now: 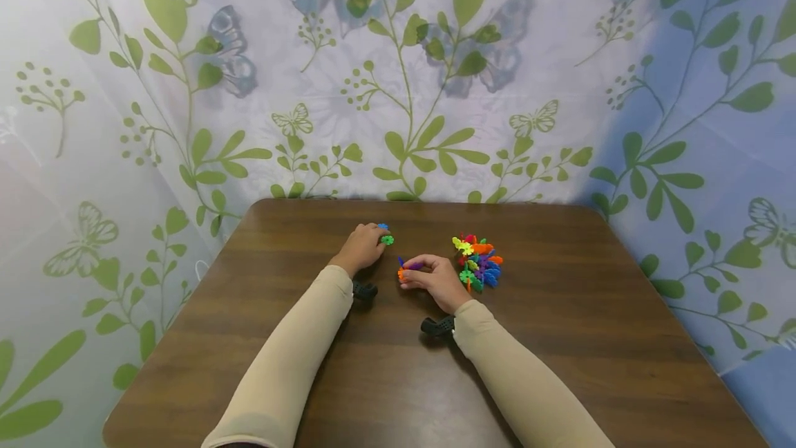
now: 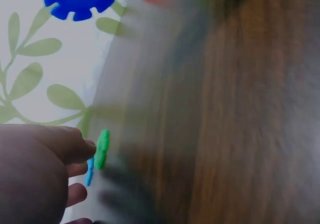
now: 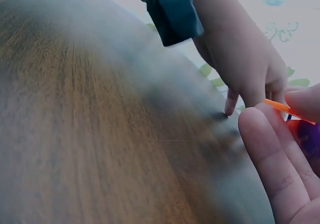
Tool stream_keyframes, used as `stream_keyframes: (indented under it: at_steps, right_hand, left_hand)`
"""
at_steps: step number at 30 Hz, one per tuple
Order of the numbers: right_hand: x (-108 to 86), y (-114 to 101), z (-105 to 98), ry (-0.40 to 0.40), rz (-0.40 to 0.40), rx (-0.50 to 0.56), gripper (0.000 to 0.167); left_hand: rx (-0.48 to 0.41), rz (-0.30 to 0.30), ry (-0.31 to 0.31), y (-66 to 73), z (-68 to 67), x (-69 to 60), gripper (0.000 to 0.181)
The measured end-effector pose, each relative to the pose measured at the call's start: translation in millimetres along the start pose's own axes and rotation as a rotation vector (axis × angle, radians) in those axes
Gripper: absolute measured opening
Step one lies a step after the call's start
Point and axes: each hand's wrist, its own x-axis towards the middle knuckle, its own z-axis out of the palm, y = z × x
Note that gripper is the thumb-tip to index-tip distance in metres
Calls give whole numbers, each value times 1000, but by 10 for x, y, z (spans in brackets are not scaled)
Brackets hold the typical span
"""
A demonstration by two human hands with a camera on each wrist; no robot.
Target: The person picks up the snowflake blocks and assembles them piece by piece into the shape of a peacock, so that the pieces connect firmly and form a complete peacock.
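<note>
Near the far side of the table, my left hand (image 1: 363, 249) has its fingertips at a green notched building disc (image 1: 387, 240). A blue disc (image 1: 383, 226) sits just beyond it, partly behind the fingers. In the left wrist view a fingertip touches or almost touches the green disc (image 2: 102, 150); whether it is pinched cannot be told. My right hand (image 1: 437, 281) pinches an orange disc (image 3: 282, 108) between thumb and finger. A dark blue disc (image 2: 82, 3) and a purple disc (image 3: 311, 136) are by those fingers; how they join is hidden.
Right of my right hand lies a pile of multicoloured notched discs (image 1: 488, 272). Dark wrist mounts (image 1: 438, 326) hang beneath both forearms. A patterned curtain (image 1: 404, 88) stands behind the brown table (image 1: 298, 227).
</note>
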Motion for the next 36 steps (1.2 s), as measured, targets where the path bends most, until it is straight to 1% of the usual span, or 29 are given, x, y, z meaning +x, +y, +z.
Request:
stream_keyframes:
  at_steps: [3, 5, 7, 8, 10, 13, 15, 17, 20, 25, 28, 32, 36]
  right_hand:
    - [-4, -6, 14, 10, 2, -4, 20]
    - [-6, -12, 15, 12, 5, -9, 19]
    - [-6, -21, 15, 9, 9, -17, 21]
    - [-3, -24, 15, 6, 11, -21, 22]
    - [-2, -27, 16, 4, 15, -21, 23]
    - [-3, -27, 18, 7, 17, -18, 24]
    - [-6, -29, 17, 12, 15, -17, 24]
    - [-11, -32, 14, 20, 9, -29, 25]
    - [-17, -38, 1, 37, -4, -42, 25]
    - [5, -41, -11, 59, -27, -15, 24]
    - [19, -49, -11, 75, -34, 24, 25]
    - [17, -60, 2, 113, -37, 70, 26]
    - [0, -50, 17, 146, -35, 89, 25]
  left_hand:
    - [39, 4, -17, 64, 8, 41, 26]
    - [67, 2, -15, 96, 34, 67, 22]
    - [67, -9, -9, 113, 55, 86, 18]
    - [49, -15, -3, 115, 54, 92, 16]
    - [-53, -31, 5, 101, 48, 89, 15]
    - [-247, -66, 9, 69, 16, 55, 23]
    - [-348, -86, 6, 44, -1, 4, 28]
    - [-390, -86, 3, 29, -11, -68, 27]
    - [-438, -68, 18, 42, -19, -211, 20]
    - [-575, -62, 96, 126, -18, -475, 16]
    - [-630, -48, 138, 193, -17, -592, 17]
    - [-684, -32, 193, 263, -11, -682, 16]
    - [-730, -37, 234, 297, 13, -749, 14]
